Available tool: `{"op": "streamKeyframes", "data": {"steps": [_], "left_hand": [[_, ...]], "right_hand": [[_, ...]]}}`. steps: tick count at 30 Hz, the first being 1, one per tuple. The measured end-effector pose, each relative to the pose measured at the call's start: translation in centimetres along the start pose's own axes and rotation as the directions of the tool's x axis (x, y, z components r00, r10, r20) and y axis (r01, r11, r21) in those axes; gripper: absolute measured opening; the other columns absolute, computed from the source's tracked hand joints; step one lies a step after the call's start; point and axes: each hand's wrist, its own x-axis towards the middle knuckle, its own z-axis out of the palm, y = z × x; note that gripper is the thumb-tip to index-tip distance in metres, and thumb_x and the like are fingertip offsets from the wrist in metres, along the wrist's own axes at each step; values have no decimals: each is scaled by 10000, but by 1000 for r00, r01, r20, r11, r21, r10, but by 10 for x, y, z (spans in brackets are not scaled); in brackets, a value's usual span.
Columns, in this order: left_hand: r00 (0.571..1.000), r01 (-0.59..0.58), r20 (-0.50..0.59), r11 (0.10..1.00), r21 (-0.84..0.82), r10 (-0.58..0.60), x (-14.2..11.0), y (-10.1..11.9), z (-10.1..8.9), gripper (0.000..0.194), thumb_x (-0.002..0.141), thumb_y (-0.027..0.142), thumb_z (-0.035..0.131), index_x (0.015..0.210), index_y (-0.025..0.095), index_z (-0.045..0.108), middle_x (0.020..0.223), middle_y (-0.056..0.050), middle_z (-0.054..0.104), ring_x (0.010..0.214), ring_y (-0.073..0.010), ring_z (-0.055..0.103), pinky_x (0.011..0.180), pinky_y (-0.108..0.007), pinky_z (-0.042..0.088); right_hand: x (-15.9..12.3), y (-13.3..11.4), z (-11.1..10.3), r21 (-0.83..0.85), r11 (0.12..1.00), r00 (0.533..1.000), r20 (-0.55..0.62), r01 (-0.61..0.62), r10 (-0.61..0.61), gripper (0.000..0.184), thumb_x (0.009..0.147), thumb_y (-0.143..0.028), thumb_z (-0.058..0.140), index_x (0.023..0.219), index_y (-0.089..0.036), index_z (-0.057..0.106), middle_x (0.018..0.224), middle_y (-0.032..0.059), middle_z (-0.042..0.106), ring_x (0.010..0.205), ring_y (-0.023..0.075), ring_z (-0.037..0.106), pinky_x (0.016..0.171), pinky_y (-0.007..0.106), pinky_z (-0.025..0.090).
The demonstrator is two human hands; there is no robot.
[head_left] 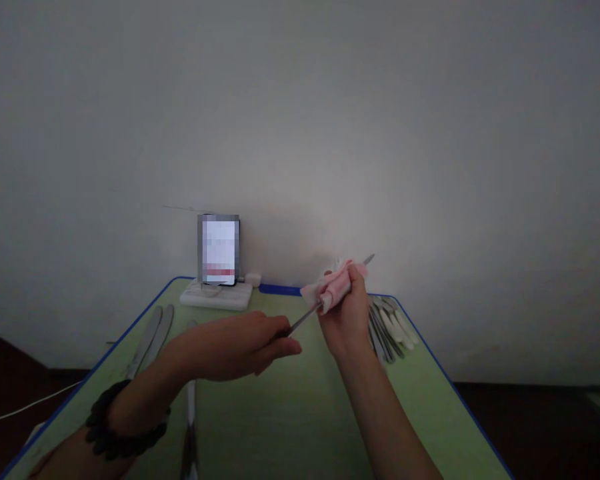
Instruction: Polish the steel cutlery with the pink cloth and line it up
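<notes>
My left hand (240, 345) grips the handle end of a metal table knife (305, 317) that slants up to the right over a green table (290, 413). My right hand (345, 313) is closed around a pink cloth (333, 287) wrapped about the knife's blade. The blade's tip (369, 259) sticks out beyond the cloth. A dark beaded bracelet (115, 427) sits on my left wrist.
A pile of several pieces of cutlery (393, 327) lies on the table to the right of my right hand. Two knives (153, 337) lie at the left, another (191, 427) near the front. A phone (220, 250) stands on a white block (216, 295) by the wall.
</notes>
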Motion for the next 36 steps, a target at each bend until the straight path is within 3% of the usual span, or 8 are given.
{"op": "streamKeyframes", "data": {"steps": [7,11,17,25,28,32,36], "left_hand": [[994,-1,-107,995,100,12,5,3,4,380,962,462,275,1037,178,515,742,-20,619,610,-147,560,576,-243,410],[995,-1,-100,992,126,14,4,2,5,400,956,481,285,923,176,542,655,-11,603,563,-152,576,545,-247,406],[995,62,79,995,-78,-56,1,-6,9,382,928,521,345,828,192,512,503,51,520,436,-128,565,445,-205,384],[998,38,43,998,50,-40,-4,-3,6,323,936,416,379,754,189,519,595,0,623,514,-138,596,475,-215,377],[999,43,13,997,56,-44,-1,-1,6,310,952,398,347,795,189,513,626,-5,632,509,-136,587,473,-221,374],[999,14,-53,996,84,-9,4,0,6,342,953,432,339,791,187,513,627,-8,625,544,-144,591,507,-233,383],[1000,8,18,995,98,-9,3,0,4,336,932,436,396,769,179,538,607,-5,632,521,-136,584,485,-229,360]], "right_hand": [[-9,24,-2,-193,960,977,29,-202,211,286,786,-449,590,771,-164,607,605,-27,599,538,107,556,552,210,474],[-2,16,-5,-157,976,986,45,-150,159,234,800,-412,583,800,-179,606,618,-37,596,556,110,562,565,209,482],[7,-9,-5,-91,996,1000,17,-21,23,153,814,-354,554,792,-203,570,609,-45,581,524,108,542,513,208,468],[8,-13,-4,-49,997,998,-8,57,-57,124,832,-321,529,788,-207,553,585,-63,548,485,90,497,484,190,439],[3,-3,-2,-86,996,999,-10,36,-37,161,820,-351,553,788,-196,580,593,-58,561,522,91,516,516,190,448],[-4,16,-3,-182,981,997,30,-70,77,250,779,-420,603,797,-171,618,649,-33,601,613,105,564,611,203,473],[-3,19,-6,-227,966,986,81,-124,146,269,765,-443,626,809,-178,625,643,-37,599,609,116,560,630,225,479]]}}
